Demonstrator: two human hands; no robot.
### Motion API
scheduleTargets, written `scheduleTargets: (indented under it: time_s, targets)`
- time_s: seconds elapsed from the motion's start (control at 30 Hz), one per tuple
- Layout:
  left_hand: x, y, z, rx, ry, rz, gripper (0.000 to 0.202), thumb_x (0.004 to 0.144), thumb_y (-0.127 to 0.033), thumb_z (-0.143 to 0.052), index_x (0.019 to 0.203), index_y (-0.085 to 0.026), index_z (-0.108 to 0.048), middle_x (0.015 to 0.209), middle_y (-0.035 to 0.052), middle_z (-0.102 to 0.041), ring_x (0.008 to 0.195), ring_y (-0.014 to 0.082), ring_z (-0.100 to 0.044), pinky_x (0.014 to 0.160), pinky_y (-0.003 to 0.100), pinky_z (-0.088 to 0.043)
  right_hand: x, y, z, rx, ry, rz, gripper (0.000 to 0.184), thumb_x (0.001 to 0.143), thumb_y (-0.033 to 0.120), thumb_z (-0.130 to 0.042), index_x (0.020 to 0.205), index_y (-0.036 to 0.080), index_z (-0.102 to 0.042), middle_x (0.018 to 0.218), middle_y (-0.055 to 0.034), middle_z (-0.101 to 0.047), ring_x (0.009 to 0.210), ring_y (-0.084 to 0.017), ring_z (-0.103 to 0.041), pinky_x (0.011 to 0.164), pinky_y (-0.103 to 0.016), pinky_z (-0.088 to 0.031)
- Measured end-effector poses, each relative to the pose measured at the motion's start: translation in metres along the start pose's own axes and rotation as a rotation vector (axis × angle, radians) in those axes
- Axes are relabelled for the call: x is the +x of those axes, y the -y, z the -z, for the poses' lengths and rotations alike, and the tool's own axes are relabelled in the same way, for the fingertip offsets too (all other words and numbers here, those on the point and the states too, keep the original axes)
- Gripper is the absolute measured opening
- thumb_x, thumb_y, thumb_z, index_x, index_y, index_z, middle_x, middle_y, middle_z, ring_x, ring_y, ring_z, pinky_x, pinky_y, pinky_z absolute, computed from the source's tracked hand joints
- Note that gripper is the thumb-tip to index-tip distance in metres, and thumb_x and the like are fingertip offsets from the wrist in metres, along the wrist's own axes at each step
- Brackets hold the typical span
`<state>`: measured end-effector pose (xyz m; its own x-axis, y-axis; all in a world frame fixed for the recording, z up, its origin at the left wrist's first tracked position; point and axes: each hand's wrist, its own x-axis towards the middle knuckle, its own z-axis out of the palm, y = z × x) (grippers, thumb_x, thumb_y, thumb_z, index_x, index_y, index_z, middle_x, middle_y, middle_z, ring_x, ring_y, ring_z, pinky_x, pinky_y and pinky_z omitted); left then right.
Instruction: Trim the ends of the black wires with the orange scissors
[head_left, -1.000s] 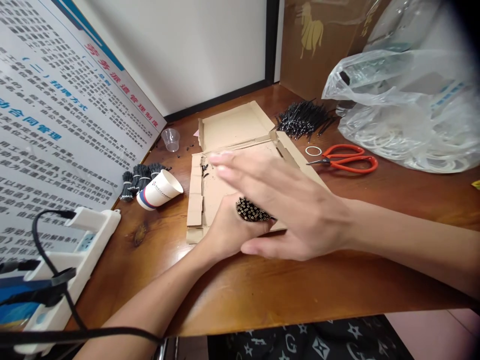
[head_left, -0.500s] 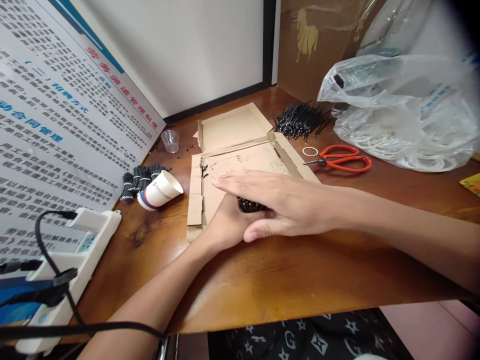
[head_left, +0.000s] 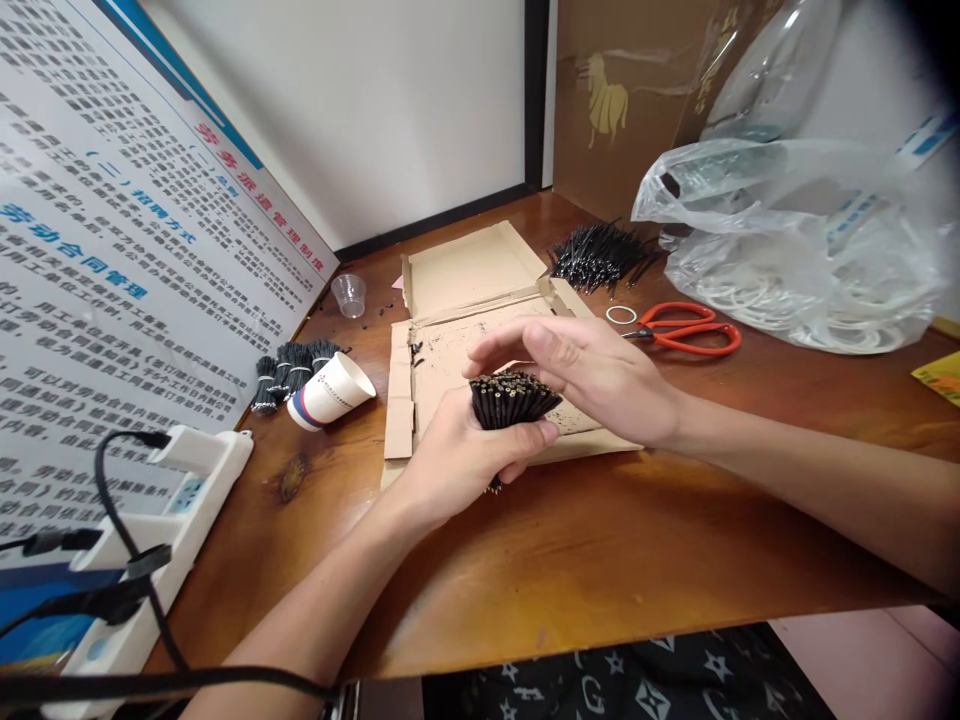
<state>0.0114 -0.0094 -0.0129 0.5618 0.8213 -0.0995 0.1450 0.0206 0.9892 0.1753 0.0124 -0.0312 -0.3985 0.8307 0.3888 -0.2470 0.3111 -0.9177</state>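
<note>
My left hand [head_left: 469, 455] is wrapped round a thick bundle of thin black wires [head_left: 514, 400], whose cut, brassy-looking ends face up toward me. A few more tips poke out below my fingers. Just behind and to the right of the bundle is my right hand [head_left: 589, 375], its fingers stretched and slightly curved, holding nothing I can see. Whether its fingers touch the far side of the bundle is hidden. Both hands are over the near part of an opened flat cardboard box [head_left: 442, 350], which is sprinkled with small black bits.
Loose black wires [head_left: 600, 252] lie behind red-handled scissors [head_left: 690, 330] and a white ring [head_left: 621, 315]. Tied wire bundles [head_left: 285, 370], a tipped paper cup [head_left: 330, 392] and a small clear cup [head_left: 349, 295] stand left. A power strip [head_left: 180, 540] and a plastic bag [head_left: 795, 260] flank the table.
My right hand has come off the top of the bundle and turned, moving to its right and far side. The wire ends are now uncovered; my left hand keeps its hold.
</note>
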Motion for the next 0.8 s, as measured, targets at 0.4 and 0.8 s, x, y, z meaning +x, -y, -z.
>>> scheduleTargets:
  time_s: [0.4, 0.8]
  targets:
    - [-0.008, -0.006, -0.009, -0.323, -0.039, 0.108, 0.023, 0.079, -0.017, -0.069, 0.065, -0.015, -0.051, 0.049, -0.0058, -0.049, 0.036, 0.0077, -0.047, 0.033, 0.020, -0.043, -0.010, 0.006, -0.013, -0.052, 0.093, -0.064, 0.041, 0.086, 0.045, -0.065, 0.118, 0.018, -0.064, 0.106, -0.0057, -0.068, 0.090, -0.021, -0.069, 0.076, -0.032, -0.057]
    - [-0.011, -0.008, -0.016, -0.184, -0.057, 0.159, 0.032, 0.076, -0.014, -0.060, 0.048, -0.017, -0.045, 0.037, -0.0045, -0.044, 0.031, 0.0079, -0.044, 0.032, 0.020, -0.036, -0.009, 0.008, -0.013, -0.219, 0.130, 0.042, 0.031, 0.093, 0.035, -0.055, 0.114, 0.016, -0.067, 0.108, -0.0064, -0.069, 0.106, -0.022, -0.064, 0.095, -0.037, -0.051]
